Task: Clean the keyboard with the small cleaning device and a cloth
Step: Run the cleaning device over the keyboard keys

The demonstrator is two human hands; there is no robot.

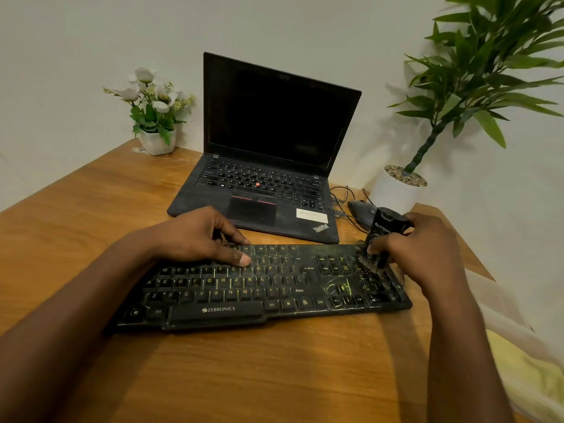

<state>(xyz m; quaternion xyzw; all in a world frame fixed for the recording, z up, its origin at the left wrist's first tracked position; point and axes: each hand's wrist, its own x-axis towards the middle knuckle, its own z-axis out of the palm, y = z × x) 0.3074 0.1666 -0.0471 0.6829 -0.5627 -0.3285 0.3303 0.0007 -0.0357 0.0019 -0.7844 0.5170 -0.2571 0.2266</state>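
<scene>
A black keyboard (259, 288) with yellow-green letters lies across the wooden table (244, 377). My left hand (198, 236) rests on its upper left rows, fingers bent over the back edge and thumb flat on the keys. My right hand (427, 251) grips a small black cleaning device (381, 233) and holds it upright over the number pad at the keyboard's right end, its brush end down on the keys. No cloth is in view.
An open black laptop (265, 166) with a dark screen stands just behind the keyboard. A black mouse (361, 213) and cables lie to its right. A white flower pot (157, 141) stands back left, a potted green plant (396, 190) back right. The table's right edge is close to my right hand.
</scene>
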